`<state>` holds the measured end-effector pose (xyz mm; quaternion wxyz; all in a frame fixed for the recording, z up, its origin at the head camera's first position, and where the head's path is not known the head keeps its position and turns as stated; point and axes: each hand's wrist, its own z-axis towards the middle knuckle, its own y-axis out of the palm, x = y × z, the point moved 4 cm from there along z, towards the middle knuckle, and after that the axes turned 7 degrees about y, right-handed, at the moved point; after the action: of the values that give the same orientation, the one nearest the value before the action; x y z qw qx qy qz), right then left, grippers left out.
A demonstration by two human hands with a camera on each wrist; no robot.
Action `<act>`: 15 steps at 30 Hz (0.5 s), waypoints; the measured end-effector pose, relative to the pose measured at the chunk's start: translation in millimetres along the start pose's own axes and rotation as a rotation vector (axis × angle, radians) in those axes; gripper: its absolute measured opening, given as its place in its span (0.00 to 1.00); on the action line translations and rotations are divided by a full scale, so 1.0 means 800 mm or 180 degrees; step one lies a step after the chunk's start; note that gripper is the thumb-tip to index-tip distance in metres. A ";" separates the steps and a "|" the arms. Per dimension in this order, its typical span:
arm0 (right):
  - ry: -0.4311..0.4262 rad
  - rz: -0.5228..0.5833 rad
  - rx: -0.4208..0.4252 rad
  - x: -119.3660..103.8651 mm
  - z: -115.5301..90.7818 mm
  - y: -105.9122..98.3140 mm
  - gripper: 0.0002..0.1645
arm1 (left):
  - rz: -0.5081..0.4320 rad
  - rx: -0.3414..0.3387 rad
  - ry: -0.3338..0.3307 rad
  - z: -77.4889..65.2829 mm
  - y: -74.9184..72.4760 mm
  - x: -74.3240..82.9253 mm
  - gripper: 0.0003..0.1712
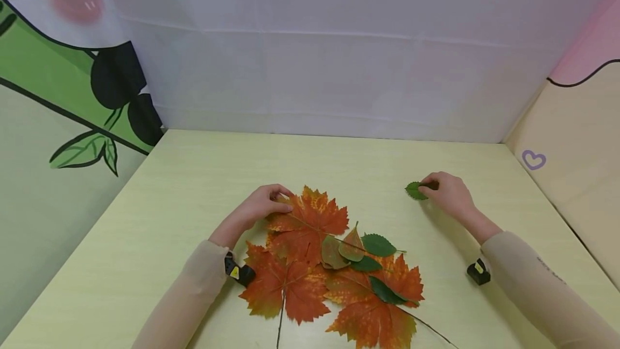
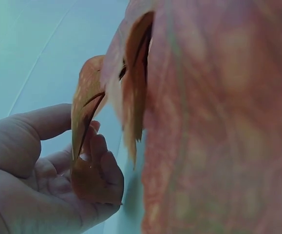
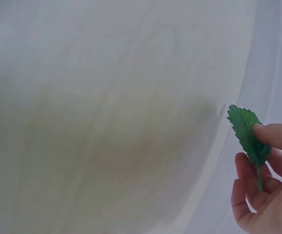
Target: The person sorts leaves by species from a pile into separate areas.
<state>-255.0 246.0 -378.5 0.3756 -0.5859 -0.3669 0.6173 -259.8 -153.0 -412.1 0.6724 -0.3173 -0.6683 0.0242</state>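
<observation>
My left hand holds the edge of the upper orange maple leaf between thumb and fingers. Seen from the left wrist, that curled leaf edge lies inside the hand, while a blurred leaf surface fills the right side. Over to the right, my right hand pinches a small green leaf with serrated edges. Its short stem points into the palm in the right wrist view, where the thumb presses on the green leaf.
Two more orange maple leaves with long stems lie at the front of the pale table. Small yellowish-brown leaves and dark green leaves overlap them. A white backdrop stands behind, with printed side panels.
</observation>
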 end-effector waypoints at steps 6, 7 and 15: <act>0.0219 0.0111 0.0057 0.012 0.011 -0.010 0.18 | 0.0006 0.0058 0.0009 0.000 -0.002 0.003 0.17; 0.0266 0.0126 0.0065 0.014 0.013 -0.012 0.18 | 0.0010 0.0059 0.0015 -0.001 -0.002 0.004 0.17; 0.0516 0.0208 0.0132 0.034 0.028 -0.018 0.22 | -0.0037 0.0042 0.0024 -0.006 -0.001 0.007 0.18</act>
<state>-277.5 276.3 -377.1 0.3958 -0.6377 -0.3031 0.5872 -255.0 -153.4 -406.1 0.6771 -0.3090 -0.6674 0.0235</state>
